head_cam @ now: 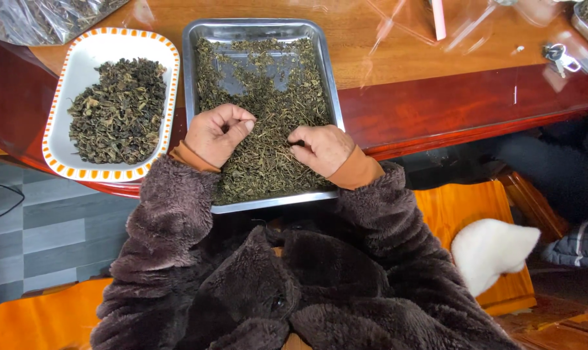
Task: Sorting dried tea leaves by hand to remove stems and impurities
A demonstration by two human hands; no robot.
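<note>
The dried leaves lie spread across a metal tray that sits on the wooden surface, its near edge hanging a little over the rim toward the person. Both hands rest on the leaves in the near half of the tray. The left hand is curled into a loose fist with the fingers tucked toward the palm, and whether it grips any leaves cannot be told. The right hand lies knuckles up, thumb and forefinger pinched on a small dark bit of leaf (too small to make out further).

The leaves are thin, twisted, olive to dark green, mixed with pale stems, and they thin out near the far end, where bare shiny metal shows through.

Just left of the tray, touching or nearly so, stands an oblong white dish with an orange dashed rim, holding a heap of darker, more curled leaves. In the far left corner lies a clear plastic bag with more leaves inside. Clear plastic bags with a pink strip lie at the far right, near a set of keys. The sleeves are brown fleece over orange cuffs.
</note>
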